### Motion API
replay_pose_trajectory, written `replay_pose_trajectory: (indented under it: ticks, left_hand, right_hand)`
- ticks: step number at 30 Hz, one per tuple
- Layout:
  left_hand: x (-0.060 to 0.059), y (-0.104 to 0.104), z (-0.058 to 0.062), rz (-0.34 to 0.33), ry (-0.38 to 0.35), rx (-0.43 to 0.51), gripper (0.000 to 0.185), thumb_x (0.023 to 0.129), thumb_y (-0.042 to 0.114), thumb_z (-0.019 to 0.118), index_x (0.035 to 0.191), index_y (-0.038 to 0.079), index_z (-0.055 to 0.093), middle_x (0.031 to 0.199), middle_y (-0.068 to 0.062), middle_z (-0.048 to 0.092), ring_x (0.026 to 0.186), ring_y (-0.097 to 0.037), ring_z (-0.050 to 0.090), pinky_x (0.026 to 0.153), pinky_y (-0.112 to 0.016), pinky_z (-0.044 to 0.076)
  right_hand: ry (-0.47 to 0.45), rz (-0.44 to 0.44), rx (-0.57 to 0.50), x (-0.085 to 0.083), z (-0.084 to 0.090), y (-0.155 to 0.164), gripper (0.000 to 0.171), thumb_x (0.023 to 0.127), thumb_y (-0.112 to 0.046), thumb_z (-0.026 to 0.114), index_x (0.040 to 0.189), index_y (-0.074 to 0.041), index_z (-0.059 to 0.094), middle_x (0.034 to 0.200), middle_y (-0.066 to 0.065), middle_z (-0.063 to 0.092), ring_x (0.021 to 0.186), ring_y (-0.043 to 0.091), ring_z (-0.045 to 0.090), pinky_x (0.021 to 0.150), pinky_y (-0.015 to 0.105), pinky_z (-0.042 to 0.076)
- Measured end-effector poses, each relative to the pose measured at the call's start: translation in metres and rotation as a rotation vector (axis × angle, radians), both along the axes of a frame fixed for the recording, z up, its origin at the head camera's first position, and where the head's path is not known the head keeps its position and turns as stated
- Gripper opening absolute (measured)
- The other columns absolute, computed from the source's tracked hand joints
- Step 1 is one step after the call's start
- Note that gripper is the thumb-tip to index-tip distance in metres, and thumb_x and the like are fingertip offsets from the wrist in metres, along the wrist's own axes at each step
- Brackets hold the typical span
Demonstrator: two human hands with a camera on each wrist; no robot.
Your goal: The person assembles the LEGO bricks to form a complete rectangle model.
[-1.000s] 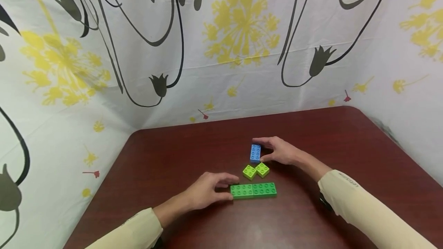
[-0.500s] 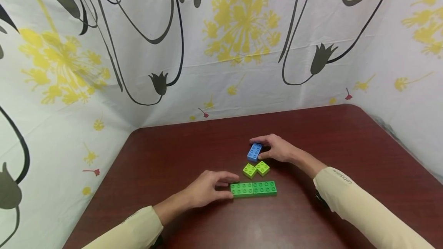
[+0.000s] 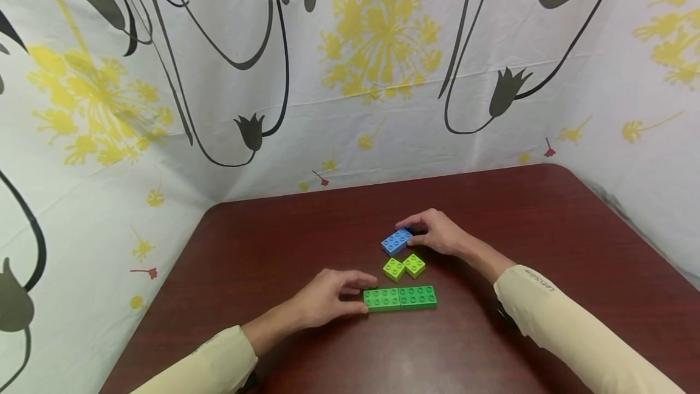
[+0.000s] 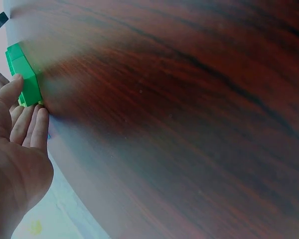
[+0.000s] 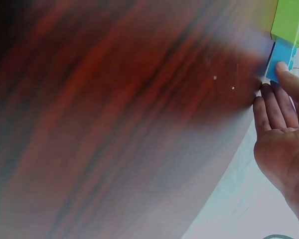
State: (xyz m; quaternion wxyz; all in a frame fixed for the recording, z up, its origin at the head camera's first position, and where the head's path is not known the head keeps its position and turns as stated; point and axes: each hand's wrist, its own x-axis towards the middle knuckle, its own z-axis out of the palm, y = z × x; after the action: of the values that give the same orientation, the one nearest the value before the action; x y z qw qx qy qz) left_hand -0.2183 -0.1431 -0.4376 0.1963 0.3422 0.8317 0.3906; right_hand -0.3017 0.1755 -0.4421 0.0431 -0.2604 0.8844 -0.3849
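Note:
Two bright green toy building bricks lie end to end on the table, the left one (image 3: 381, 301) and the right one (image 3: 418, 297). My left hand (image 3: 328, 300) holds the left brick's outer end, thumb at the front corner and fingers behind. In the left wrist view the thumb presses the green brick's side (image 4: 31, 83). Farther back, my right hand (image 3: 442, 233) pinches the right end of a blue brick (image 3: 395, 242), which lies slanted. The right wrist view has the thumb on the blue brick (image 5: 280, 51). Two small lime bricks, one left (image 3: 394, 269) and one right (image 3: 414, 266), sit between, corners meeting.
All the bricks lie on a dark red-brown wooden table (image 3: 284, 230) with rounded far corners. A white cloth (image 3: 306, 84) with yellow and grey flower prints hangs behind the table and along both sides.
My right hand has turned the blue brick from nearly upright in view to a slant, its near end swinging left. The left hand and the green and lime bricks stay put.

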Motion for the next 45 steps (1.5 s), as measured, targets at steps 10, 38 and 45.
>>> replay_pose_trajectory:
  ticks: [10,38,45]
  left_hand:
    - [0.0,0.0,-0.001,0.007,0.015,-0.004,0.047,0.098,0.02,0.081,0.143,0.016,0.067,0.137,0.01,0.068,0.123,-0.004,0.064,0.1,-0.021,0.052]
    - [0.001,-0.002,-0.002,0.0,0.044,0.028,0.044,0.097,0.016,0.081,0.139,0.015,0.07,0.135,0.009,0.07,0.123,-0.004,0.064,0.1,-0.021,0.052]
    - [0.002,-0.001,-0.003,-0.007,0.049,0.02,0.043,0.097,0.018,0.081,0.138,0.017,0.07,0.134,0.011,0.069,0.123,-0.003,0.063,0.101,-0.02,0.051]
  right_hand:
    - [0.063,-0.085,-0.004,0.011,0.002,0.0,0.033,0.095,-0.006,0.081,0.128,-0.004,0.077,0.127,0.016,0.074,0.121,0.034,0.069,0.099,0.053,0.057]
    - [0.124,-0.139,-0.143,0.094,0.02,-0.014,0.038,0.087,-0.012,0.09,0.124,-0.008,0.08,0.116,0.008,0.078,0.098,0.02,0.076,0.085,0.039,0.063]
    - [0.087,-0.098,-0.161,0.109,0.016,-0.014,0.037,0.088,-0.015,0.089,0.123,-0.007,0.079,0.12,0.008,0.077,0.102,0.019,0.076,0.086,0.04,0.063]
